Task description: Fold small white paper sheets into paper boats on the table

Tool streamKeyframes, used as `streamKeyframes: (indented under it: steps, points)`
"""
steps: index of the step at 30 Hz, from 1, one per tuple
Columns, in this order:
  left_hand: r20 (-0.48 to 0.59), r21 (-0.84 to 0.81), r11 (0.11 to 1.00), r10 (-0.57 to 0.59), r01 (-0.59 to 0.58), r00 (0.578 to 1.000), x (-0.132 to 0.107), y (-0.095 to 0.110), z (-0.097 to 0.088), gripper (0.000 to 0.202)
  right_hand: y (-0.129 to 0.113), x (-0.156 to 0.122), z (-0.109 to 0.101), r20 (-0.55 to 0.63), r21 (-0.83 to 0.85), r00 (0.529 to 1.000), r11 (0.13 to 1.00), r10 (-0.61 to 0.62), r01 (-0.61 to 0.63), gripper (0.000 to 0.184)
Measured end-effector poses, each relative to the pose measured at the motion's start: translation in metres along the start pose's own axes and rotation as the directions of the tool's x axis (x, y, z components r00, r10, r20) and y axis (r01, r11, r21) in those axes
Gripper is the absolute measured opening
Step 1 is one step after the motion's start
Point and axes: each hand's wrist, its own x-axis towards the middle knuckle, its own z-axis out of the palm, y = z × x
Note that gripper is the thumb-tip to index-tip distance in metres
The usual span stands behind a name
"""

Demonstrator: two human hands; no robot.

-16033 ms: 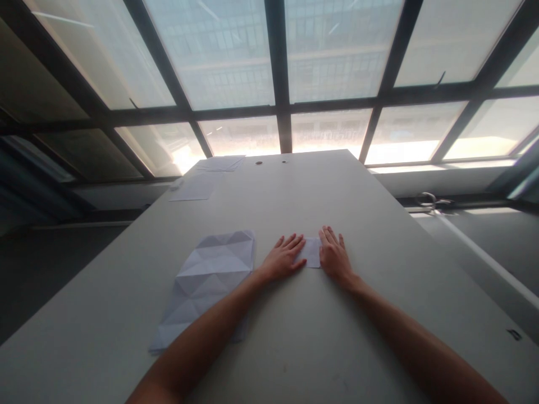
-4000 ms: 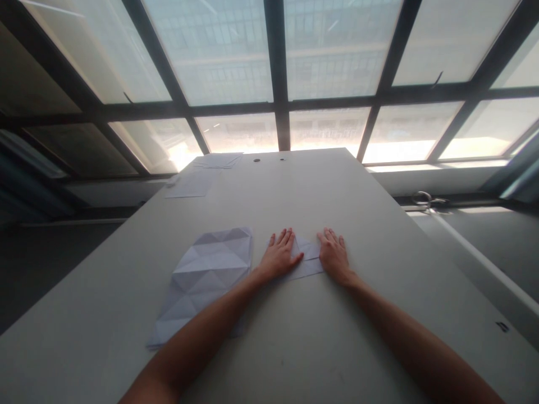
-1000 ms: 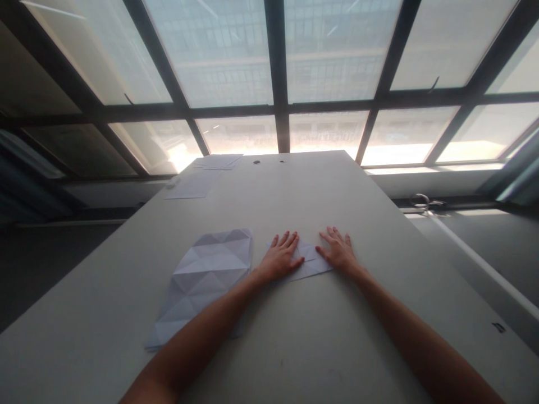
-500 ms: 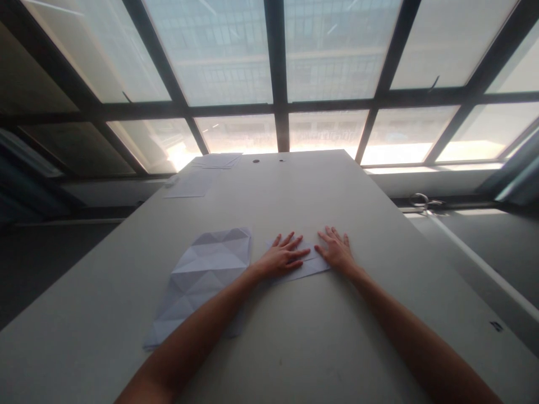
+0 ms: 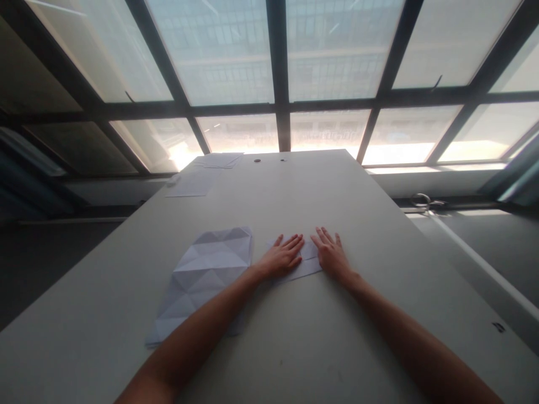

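Both hands cover most of the small folded paper [image 5: 309, 261].

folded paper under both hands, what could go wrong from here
The folded paper is small and mostly covered by the left hand and right hand, so a crease could land crooked unseen. The table looks smooth, so the paper might slide under uneven pressure. The left forearm lies across the creased sheet and may drag or flatten it.
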Motion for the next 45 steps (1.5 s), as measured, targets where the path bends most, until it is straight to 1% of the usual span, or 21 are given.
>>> streamKeyframes:
  steps: [2,3,6,8,12,19,23,26,28,31,33,36,38,41,43,45]
  points:
    - [-0.006,0.013,1.0,-0.004,0.004,1.0,0.0,0.001,0.001,0.062,-0.012,-0.005,0.002,0.035,-0.001,0.992,0.993,-0.118,0.118,0.057]
    - [-0.011,0.017,1.0,-0.005,0.005,1.0,0.0,0.001,0.001,0.062,-0.018,-0.007,0.003,0.056,0.006,0.989,0.99,-0.138,0.137,0.056]
    - [-0.018,0.029,1.0,-0.004,0.005,1.0,0.001,0.001,0.002,0.063,-0.029,-0.011,0.007,0.082,0.013,0.993,0.996,-0.09,0.089,0.059]
    - [-0.015,0.038,0.999,-0.004,0.005,1.0,0.001,0.001,0.003,0.063,-0.03,-0.014,0.008,0.091,0.005,0.995,0.999,-0.05,0.05,0.062]
    - [-0.017,0.038,0.999,-0.006,0.006,1.0,0.001,-0.001,0.005,0.062,-0.02,-0.024,0.003,0.099,-0.027,0.995,1.0,0.005,-0.003,0.066]
    - [0.009,0.004,1.0,-0.009,0.009,1.0,0.002,0.0,0.001,0.062,0.01,-0.056,-0.008,0.085,-0.069,0.993,0.994,0.088,-0.082,0.065]
    - [0.015,-0.006,1.0,-0.019,0.019,1.0,0.002,0.001,-0.002,0.061,0.016,-0.065,-0.007,0.074,-0.057,0.991,0.993,0.11,-0.106,0.063]
    - [0.002,0.004,1.0,-0.031,0.031,1.0,0.002,0.0,-0.001,0.06,0.018,-0.066,-0.004,0.055,-0.007,0.991,0.993,0.119,-0.119,0.061]
    - [-0.001,0.01,0.999,-0.036,0.036,0.999,0.003,-0.001,0.0,0.058,0.021,-0.064,-0.003,0.02,0.061,0.988,0.986,0.156,-0.157,0.059]
    - [-0.004,0.008,0.999,-0.034,0.034,0.999,0.003,-0.002,0.001,0.055,0.024,-0.056,-0.007,-0.044,0.186,0.97,0.955,0.241,-0.229,0.057]
    - [-0.008,0.004,1.0,-0.031,0.031,0.999,0.003,-0.003,0.001,0.053,0.022,-0.044,-0.012,-0.096,0.238,0.962,0.944,0.257,-0.228,0.055]
    - [-0.019,0.002,1.0,-0.023,0.023,1.0,0.002,-0.003,0.0,0.052,0.007,-0.022,-0.017,-0.168,0.247,0.964,0.956,0.206,-0.162,0.053]
    - [-0.025,0.008,1.0,-0.017,0.017,1.0,0.001,-0.002,-0.002,0.052,-0.008,-0.007,-0.015,-0.17,0.221,0.979,0.972,0.116,-0.077,0.055]
    - [-0.04,-0.001,1.0,-0.011,0.011,0.999,0.0,0.002,-0.005,0.061,-0.026,0.008,-0.002,-0.108,0.227,0.994,0.973,-0.004,0.029,0.065]
    - [-0.052,-0.015,1.0,-0.012,0.012,0.999,-0.001,0.004,-0.007,0.069,-0.032,0.011,0.009,-0.069,0.237,0.997,0.97,-0.044,0.059,0.071]
    - [-0.06,-0.022,1.0,-0.021,0.02,0.998,-0.001,0.006,-0.007,0.072,-0.033,0.009,0.017,-0.047,0.232,0.997,0.97,-0.068,0.077,0.072]
